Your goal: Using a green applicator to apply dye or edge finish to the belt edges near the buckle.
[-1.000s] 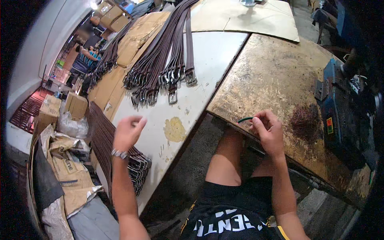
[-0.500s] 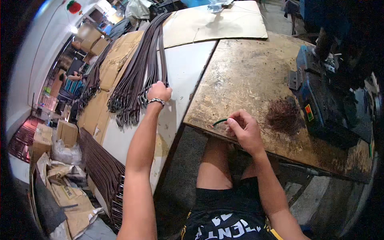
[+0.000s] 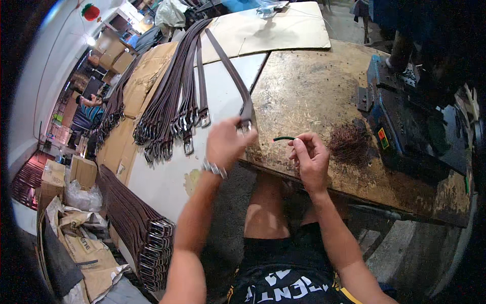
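My left hand (image 3: 224, 144), slightly blurred, grips a dark brown belt (image 3: 231, 68) at its buckle end. The strap runs away from it across the white board, and the metal buckle (image 3: 245, 124) shows beside the fingers. A bunch of similar belts (image 3: 169, 93) lies to the left, buckles toward me. Above the front edge of the worn wooden bench (image 3: 304, 81), my right hand (image 3: 312, 159) pinches a short, thin, curved green piece (image 3: 284, 138) with a reddish tip. A heap of thin reddish-brown pieces (image 3: 350, 143) lies just right of that hand.
A dark machine (image 3: 400, 111) stands on the bench at the right. More belts with stacked buckles (image 3: 134, 223) lie at the lower left, beside crumpled paper sacks (image 3: 83, 248). Cardboard (image 3: 268, 30) covers the far end. Another person (image 3: 91, 106) is in the left background.
My left hand has moved right from the bunch, drawing one belt's buckle end toward the wooden bench. My right hand still holds the green piece in nearly the same place.
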